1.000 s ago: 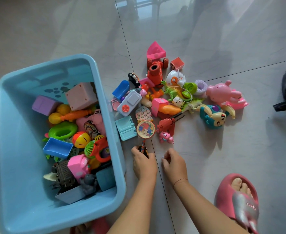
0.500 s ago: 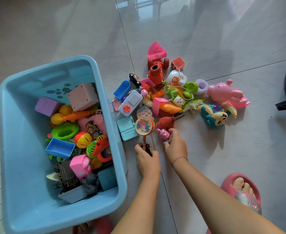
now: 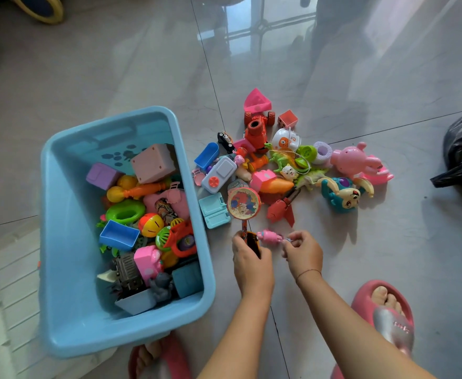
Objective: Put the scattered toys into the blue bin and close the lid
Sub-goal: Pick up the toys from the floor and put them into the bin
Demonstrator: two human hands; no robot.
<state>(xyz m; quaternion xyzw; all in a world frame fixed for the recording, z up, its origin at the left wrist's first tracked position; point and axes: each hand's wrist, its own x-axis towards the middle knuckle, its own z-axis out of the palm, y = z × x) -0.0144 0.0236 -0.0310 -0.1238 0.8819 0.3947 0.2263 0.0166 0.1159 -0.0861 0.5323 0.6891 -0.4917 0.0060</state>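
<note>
Pink toy (image 3: pixel 270 237) pinched by right hand (image 3: pixel 303 251); left hand (image 3: pixel 249 258) grips rattle (image 3: pixel 244 202).

The bin (image 3: pixel 60 242) is light blue, with dark paw prints on its inner wall. The floor (image 3: pixel 388 255) is glossy grey tile crossed by thin dark lines. The round drum toy (image 3: pixel 243 204) has an orange rim and a red-and-blue cartoon print. The small figure (image 3: pixel 269 237) and the pig (image 3: pixel 352 160) are pink, the truck (image 3: pixel 257 129) red, and the slipper (image 3: pixel 393 326) pink with a silver strap.

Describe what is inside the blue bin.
Inside the blue bin lie piled toys: a pink box, a purple block, a green ring, a blue tray. Whatever lies beneath them is covered.
</note>
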